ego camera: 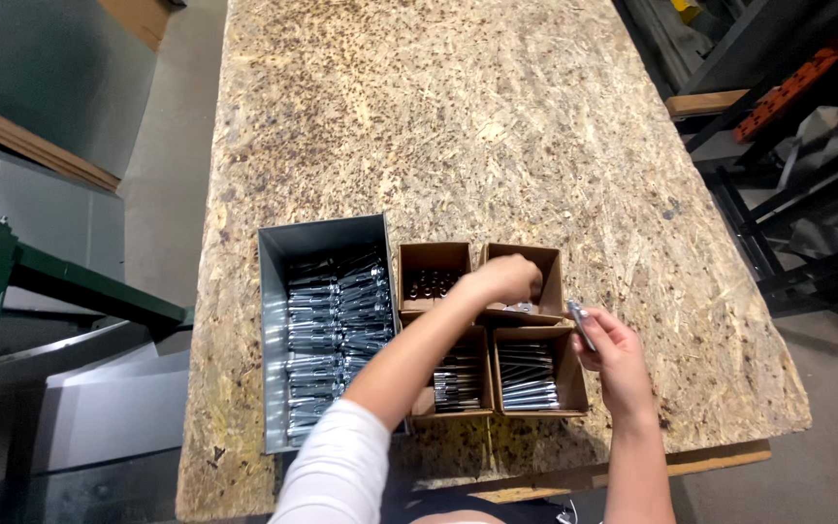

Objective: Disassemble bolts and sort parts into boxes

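My left hand (504,279) reaches across into the far right cardboard box (545,260), fingers curled over small metal pieces; whether it holds one is hidden. Beside the near right box, my right hand (611,342) grips a silver bolt (581,323) pointing up and left. The near right box (574,380) and the near left box (477,412) hold rows of silver bolts. Small dark parts fill the far left box (433,260). A grey metal bin (327,233) to the left is filled with assembled silver bolts.
Everything stands on a chipboard table (497,116) near its front edge. Green metal framing (70,291) and grey sheet metal lie left of the table. Dark racking with an orange part (788,87) stands at the right.
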